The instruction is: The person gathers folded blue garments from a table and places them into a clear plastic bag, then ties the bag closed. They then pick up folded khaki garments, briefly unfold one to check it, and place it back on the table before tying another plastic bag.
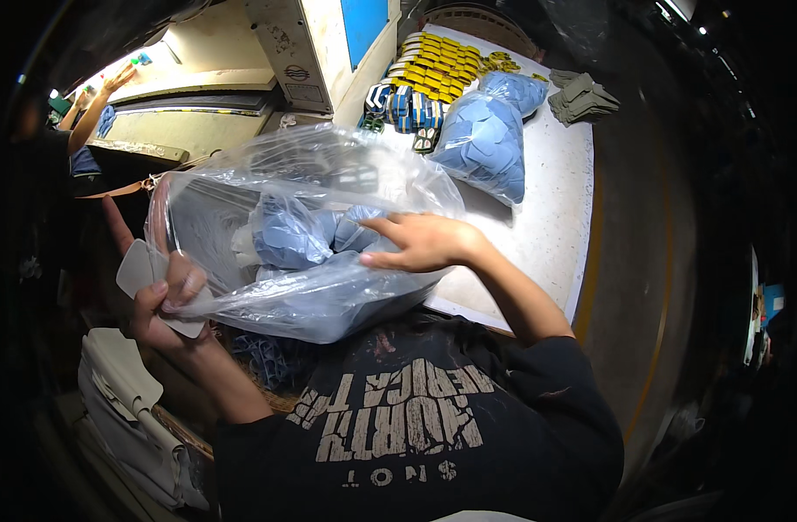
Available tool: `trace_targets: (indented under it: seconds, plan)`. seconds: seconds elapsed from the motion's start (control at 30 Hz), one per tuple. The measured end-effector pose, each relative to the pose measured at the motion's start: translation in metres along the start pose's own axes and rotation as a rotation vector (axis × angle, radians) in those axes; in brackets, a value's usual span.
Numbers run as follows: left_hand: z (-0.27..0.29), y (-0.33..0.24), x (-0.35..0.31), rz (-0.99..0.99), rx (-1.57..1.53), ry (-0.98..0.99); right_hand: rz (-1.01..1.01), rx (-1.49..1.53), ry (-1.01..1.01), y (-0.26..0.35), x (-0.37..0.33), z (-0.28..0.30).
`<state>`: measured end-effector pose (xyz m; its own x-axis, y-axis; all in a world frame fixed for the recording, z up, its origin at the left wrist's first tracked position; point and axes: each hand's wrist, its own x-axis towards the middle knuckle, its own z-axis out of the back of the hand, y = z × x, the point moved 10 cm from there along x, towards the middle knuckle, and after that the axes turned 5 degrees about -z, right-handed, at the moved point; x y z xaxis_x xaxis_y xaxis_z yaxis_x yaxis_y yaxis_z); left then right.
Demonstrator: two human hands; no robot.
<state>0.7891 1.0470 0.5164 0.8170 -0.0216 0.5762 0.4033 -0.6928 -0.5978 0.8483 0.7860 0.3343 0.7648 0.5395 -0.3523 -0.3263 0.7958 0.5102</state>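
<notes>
A large clear plastic bag (346, 313) lies in front of me with its mouth spread toward the left. Inside are smaller clear bundles of blue pieces (294, 237). Its near-left rim is pinched in my left hand (176, 287), whose index finger points up. That same hand also has a flat pale grey piece (139, 270) with rounded corners in its grip. Over the bag's right part, my right hand (429, 242) reaches in from the right with fingers stretched out and apart, resting against the plastic near the blue bundles.
On the white table (555, 226) stands another clear bag of blue pieces (485, 143). Behind it are rows of yellow pieces (437, 65), blue-and-white stacks (407, 109) and grey pieces (583, 97). Pale sheets (124, 374) hang at lower left. Another person's hand (118, 78) shows at upper left.
</notes>
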Motion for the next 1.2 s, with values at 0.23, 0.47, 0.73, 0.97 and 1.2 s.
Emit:
trace_targets:
  seconds: [0.23,0.47,0.73,0.97,1.2]
  plan:
    - [0.0,0.012,0.037,0.013,0.128,-0.013,-0.016,-0.057,-0.065,-0.032,-0.151,0.078]
    - [-0.02,0.048,0.032,0.136,-0.023,0.189,0.448,0.659,-0.966,-0.059,-0.209,0.182]
    - [0.0,0.096,-0.02,0.238,-0.223,0.101,-0.094,-0.588,-0.992,-0.147,-0.002,0.08]
    - [0.022,0.09,-0.034,0.187,-0.228,0.086,-0.141,0.079,-1.685,-0.304,-0.128,0.089]
    - [0.028,0.1,-0.02,0.165,-0.3,0.062,-0.38,1.197,-2.084,-0.514,-0.294,0.001]
